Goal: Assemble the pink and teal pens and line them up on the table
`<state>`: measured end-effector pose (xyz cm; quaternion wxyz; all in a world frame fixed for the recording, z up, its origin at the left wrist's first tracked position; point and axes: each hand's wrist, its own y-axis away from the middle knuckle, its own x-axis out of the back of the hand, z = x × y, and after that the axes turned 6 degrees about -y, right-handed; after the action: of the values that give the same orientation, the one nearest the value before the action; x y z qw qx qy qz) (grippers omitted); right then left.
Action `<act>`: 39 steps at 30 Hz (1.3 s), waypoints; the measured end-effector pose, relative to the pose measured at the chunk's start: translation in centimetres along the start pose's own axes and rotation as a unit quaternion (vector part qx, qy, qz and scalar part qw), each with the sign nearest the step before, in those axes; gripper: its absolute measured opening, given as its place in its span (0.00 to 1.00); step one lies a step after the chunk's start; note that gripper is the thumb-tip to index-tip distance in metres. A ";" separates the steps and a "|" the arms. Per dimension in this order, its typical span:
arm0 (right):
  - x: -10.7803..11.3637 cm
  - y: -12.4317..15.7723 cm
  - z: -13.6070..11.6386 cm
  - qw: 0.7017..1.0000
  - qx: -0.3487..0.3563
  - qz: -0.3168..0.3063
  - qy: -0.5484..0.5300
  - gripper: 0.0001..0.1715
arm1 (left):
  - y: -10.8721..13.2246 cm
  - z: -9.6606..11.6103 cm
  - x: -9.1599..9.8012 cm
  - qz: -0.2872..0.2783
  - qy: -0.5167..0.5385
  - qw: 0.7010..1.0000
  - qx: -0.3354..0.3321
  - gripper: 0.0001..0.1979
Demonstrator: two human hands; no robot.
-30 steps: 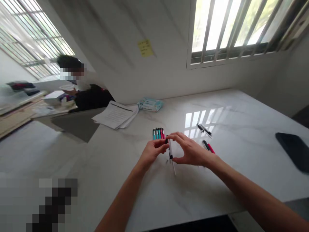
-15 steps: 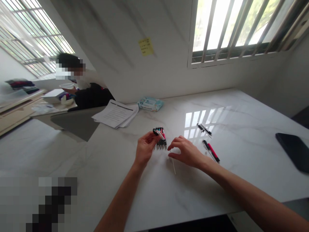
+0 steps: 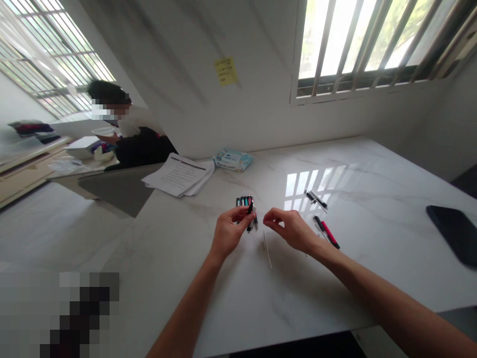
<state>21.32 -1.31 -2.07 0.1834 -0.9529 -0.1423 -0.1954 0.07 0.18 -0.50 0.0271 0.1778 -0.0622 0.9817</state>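
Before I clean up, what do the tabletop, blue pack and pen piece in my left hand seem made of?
Tabletop: polished stone or a glossy marble-look laminate, given grey veins and window reflections. Blue pack: probably soft, slightly shiny plastic film, from its printed, puffy look. Pen piece: likely plastic, being slim and black; too small to judge finish.

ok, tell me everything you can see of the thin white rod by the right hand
The thin white rod is slender and almost straight; it looks like plastic, perhaps a pen refill. It appears to rest on the marble-patterned table, its far end just below the fingertips of the right hand, its near end angled slightly right. Whether the fingertips touch it is unclear. No markings can be made out.
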 end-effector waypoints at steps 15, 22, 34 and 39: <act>0.9 -0.7 0.5 0.996 0.009 0.061 -0.070 0.11 | 0.6 0.3 0.0 -0.076 -0.052 0.996 0.010 0.18; 0.9 -0.6 0.4 0.987 0.013 0.066 -0.146 0.12 | 0.7 0.6 -0.1 -0.106 -0.075 0.991 -0.038 0.15; 0.7 -0.6 0.1 0.981 -0.007 0.037 -0.190 0.11 | 0.7 0.5 0.0 -0.120 -0.097 0.987 -0.054 0.12; 1.4 -0.5 -0.3 0.995 0.017 0.045 -0.082 0.07 | 0.5 0.2 -0.1 -0.068 -0.049 0.996 -0.013 0.17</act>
<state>22.26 -0.72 -1.12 0.1959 -0.9679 -0.1168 -0.1055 0.16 -0.31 -0.40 0.0932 0.2290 -0.0637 0.9669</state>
